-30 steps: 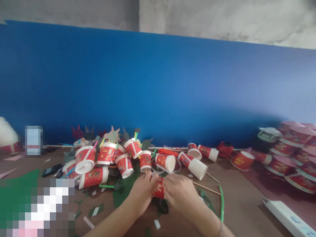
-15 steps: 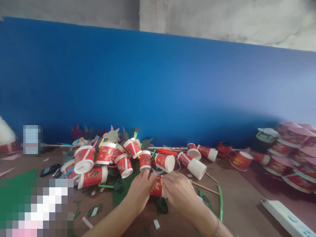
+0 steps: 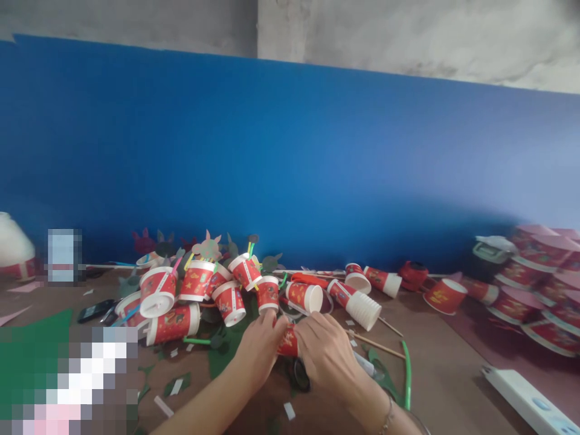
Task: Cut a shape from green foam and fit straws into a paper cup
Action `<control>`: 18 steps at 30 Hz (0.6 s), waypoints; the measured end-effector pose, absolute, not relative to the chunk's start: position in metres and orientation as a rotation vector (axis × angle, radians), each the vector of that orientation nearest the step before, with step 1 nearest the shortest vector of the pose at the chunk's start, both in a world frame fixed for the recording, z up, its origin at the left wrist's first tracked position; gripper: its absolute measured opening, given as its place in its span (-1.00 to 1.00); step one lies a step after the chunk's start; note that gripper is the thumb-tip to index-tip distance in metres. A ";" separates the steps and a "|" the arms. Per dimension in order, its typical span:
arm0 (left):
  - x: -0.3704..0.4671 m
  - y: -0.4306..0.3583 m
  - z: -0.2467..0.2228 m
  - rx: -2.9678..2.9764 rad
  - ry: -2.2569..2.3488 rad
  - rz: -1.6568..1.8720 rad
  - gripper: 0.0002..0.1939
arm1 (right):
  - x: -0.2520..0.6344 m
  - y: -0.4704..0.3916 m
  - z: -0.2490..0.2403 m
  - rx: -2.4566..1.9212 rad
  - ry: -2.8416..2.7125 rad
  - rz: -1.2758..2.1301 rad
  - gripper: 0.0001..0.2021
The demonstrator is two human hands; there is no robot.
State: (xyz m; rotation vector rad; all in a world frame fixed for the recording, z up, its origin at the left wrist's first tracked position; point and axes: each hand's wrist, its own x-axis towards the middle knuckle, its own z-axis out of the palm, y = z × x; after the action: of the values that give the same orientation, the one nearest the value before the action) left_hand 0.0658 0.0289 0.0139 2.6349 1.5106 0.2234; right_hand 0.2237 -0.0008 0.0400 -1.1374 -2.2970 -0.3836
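Observation:
Between my two hands is a red printed paper cup (image 3: 287, 342), lying on its side. My left hand (image 3: 257, 343) grips its left end, and my right hand (image 3: 324, 345) wraps over its right end; much of the cup is hidden by the fingers. Just below it lies the black handle of a pair of scissors (image 3: 301, 376), partly covered. Behind my hands stand more red cups, one upright paper cup (image 3: 268, 294) and one tipped paper cup (image 3: 304, 296) showing its white base.
Several decorated cups (image 3: 197, 281) with straws and paper animal heads pile up at the left. A nested cup stack (image 3: 356, 304) lies right of centre. At the right are a power strip (image 3: 528, 396) and piled pink-topped cups (image 3: 550, 302). Paper scraps (image 3: 289, 411) dot the brown table.
My right hand has shifted slightly on the cup, and the cup has turned a little, showing a different part of its print. Both hands stay on it.

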 end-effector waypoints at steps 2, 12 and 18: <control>0.065 0.028 0.016 2.613 1.503 0.238 -0.65 | 0.224 -0.001 0.045 -1.053 -2.314 -0.325 -0.73; 0.062 0.035 0.005 2.588 1.425 0.321 -0.51 | 0.232 0.006 0.059 -1.202 -2.146 0.066 -0.80; 0.063 0.034 0.005 2.568 1.334 0.395 -0.65 | 0.229 0.006 0.053 -1.064 -2.170 -0.144 -0.80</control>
State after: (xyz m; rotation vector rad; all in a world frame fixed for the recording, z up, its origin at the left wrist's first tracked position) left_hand 0.0629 0.0337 0.0046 2.5677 1.3344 0.3953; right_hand 0.2288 0.0062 0.0526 -1.0635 -2.1698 -0.1437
